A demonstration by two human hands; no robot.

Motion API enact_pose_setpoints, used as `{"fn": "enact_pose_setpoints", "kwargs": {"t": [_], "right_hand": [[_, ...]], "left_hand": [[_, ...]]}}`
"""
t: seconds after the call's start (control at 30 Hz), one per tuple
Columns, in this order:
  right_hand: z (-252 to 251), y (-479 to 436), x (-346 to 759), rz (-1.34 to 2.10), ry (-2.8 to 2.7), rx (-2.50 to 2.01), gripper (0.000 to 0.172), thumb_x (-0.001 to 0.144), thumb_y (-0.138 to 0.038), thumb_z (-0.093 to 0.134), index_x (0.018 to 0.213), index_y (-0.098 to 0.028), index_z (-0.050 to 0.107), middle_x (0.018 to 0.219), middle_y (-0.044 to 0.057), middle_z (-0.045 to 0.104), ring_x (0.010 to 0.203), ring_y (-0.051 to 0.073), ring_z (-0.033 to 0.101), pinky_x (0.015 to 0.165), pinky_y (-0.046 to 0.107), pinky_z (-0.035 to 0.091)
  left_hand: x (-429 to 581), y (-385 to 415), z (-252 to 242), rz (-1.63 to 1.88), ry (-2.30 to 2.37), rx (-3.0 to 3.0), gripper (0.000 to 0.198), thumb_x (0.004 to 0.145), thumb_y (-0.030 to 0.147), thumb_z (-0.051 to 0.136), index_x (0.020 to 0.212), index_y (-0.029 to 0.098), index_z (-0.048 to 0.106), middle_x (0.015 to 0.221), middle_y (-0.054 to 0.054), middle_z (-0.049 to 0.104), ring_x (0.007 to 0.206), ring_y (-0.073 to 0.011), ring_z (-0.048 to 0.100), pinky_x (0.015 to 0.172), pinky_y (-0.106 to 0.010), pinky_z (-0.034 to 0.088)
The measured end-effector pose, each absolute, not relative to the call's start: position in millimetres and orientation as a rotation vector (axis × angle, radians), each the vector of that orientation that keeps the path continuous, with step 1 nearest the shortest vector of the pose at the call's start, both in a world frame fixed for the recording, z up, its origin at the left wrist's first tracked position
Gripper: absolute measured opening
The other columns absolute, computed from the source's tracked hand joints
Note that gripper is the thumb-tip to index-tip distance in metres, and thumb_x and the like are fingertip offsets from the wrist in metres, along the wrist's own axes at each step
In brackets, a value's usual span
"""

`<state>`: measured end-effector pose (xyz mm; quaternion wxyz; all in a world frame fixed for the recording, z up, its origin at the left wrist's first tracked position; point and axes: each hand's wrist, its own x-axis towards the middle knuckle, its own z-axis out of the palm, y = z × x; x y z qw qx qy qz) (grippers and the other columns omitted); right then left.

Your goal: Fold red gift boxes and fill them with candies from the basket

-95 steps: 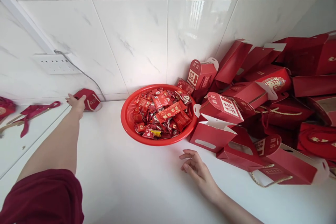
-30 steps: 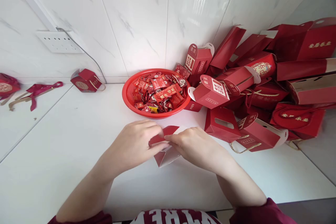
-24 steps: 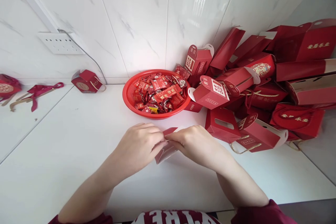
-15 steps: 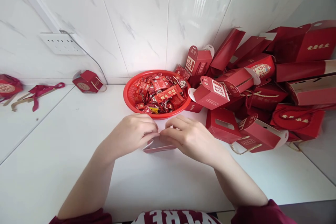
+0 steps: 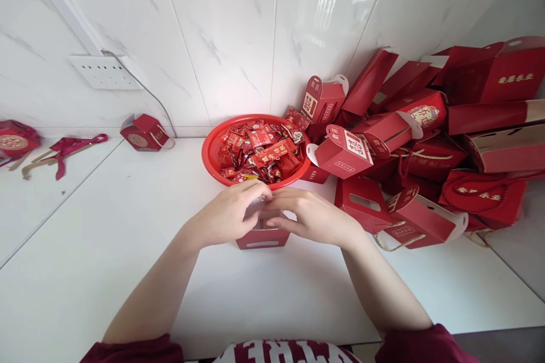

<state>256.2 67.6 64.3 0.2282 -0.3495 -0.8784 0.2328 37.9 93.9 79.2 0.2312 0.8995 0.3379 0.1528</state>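
Note:
A small red paper gift box (image 5: pixel 263 239) stands on the white table in front of me, its top uncovered and an oval cut-out in its near wall. My left hand (image 5: pixel 227 211) bends its fingers around the left and far edge, gripping the box there. From the other side, my right hand (image 5: pixel 310 214) has its fingers over the far edge and its thumb by the near rim, the box between them. Fingertips of both hands meet over the opening and hide part of it. Just behind is a red plastic basket (image 5: pixel 207 154) full of red-wrapped sweets (image 5: pixel 272 153).
Many red gift boxes (image 5: pixel 347 150) with rope handles are heaped at the right against the wall. Another red box (image 5: pixel 143 133) stands at the back left, near ribbons (image 5: pixel 63 153) and one more box (image 5: pixel 16 139). A cable hangs from the wall socket (image 5: pixel 104 72).
The box's near wall now stands up with its cut-out showing. My left hand has shifted right, and my right hand's fingers have straightened across the far edge.

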Motion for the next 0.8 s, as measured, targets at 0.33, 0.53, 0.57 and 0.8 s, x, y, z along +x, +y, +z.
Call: {"fn": "enact_pose_setpoints", "kwargs": {"t": [0.33, 0.53, 0.57, 0.8], "right_hand": [[64.1, 68.7, 267.5, 0.762, -2.413, -1.129, 0.031, 0.097, -0.025, 0.051, 0.124, -0.026, 0.066, 0.127, 0.003, 0.068, 0.115, 0.023, 0.064, 0.099, 0.038, 0.049], [60.5, 70.0, 267.5, 0.738, -2.415, -1.212, 0.047, 0.089, -0.012, 0.045, 0.132, -0.024, 0.061, 0.135, 0.002, 0.063, 0.124, 0.023, 0.058, 0.106, 0.042, 0.046], [60.5, 70.3, 267.1, 0.736, -2.415, -1.219, 0.048, 0.089, -0.012, 0.044, 0.133, -0.024, 0.06, 0.136, 0.002, 0.062, 0.125, 0.023, 0.057, 0.106, 0.043, 0.046], [63.8, 61.7, 264.9, 0.682, -2.49, -1.214, 0.046, 0.095, -0.018, 0.04, 0.139, -0.023, 0.053, 0.141, 0.004, 0.058, 0.128, 0.025, 0.054, 0.107, 0.046, 0.046]], "left_hand": [[13.7, 100.1, 89.7, 0.136, 0.869, 2.456, 0.063, 0.083, -0.001, 0.032, 0.136, 0.027, 0.053, 0.146, -0.001, 0.052, 0.134, -0.0191, 0.049, 0.113, -0.035, 0.04], [-3.3, 105.0, 91.3, 0.054, 0.923, 2.408, 0.059, 0.089, 0.006, 0.032, 0.14, 0.029, 0.051, 0.15, 0.001, 0.048, 0.139, -0.0191, 0.045, 0.115, -0.034, 0.039], [-4.4, 106.0, 92.3, 0.034, 0.945, 2.396, 0.058, 0.09, 0.007, 0.032, 0.14, 0.029, 0.051, 0.151, 0.002, 0.047, 0.139, -0.0192, 0.045, 0.115, -0.034, 0.039], [-7.7, 101.7, 102.7, -0.044, 1.055, 2.414, 0.052, 0.093, 0.015, 0.036, 0.14, 0.033, 0.051, 0.152, 0.006, 0.045, 0.14, -0.0194, 0.045, 0.116, -0.032, 0.038]]}}
